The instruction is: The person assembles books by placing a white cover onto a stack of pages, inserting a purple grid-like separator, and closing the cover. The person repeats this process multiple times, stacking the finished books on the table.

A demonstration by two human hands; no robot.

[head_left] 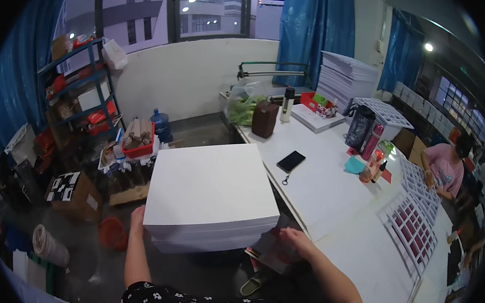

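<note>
On your left, a whitish bucket [50,246] stood on the floor, with a cardboard box [78,203] a little farther off and a blue metal shelf [77,87] loaded with red and brown goods at the far left. An orange-red basin [112,235] sat nearer to you.

Your left hand [138,218] was set against the left side of a thick stack of white sheets [210,189]; its fingers were mostly hidden, so I could not tell how firmly it gripped. Beyond it, on the far left, were a red crate [140,151] filled with tan pieces and a blue water jug [162,125].

The stack was in front of you, in the middle, near the left edge of the white table [323,205]. What bore its weight could not be made out.

Your right hand [295,240] was just beside the stack's near right corner, its fingers bent; I could not tell whether it touched the sheets. Your two hands were well apart, with the stack between them.

A brown container [265,119] stood at the table's far left, and a dark phone [291,161] lay nearer. Farther right came a pink bottle [372,142], white grid frames [414,230], and a person in a pink top [446,167].
</note>
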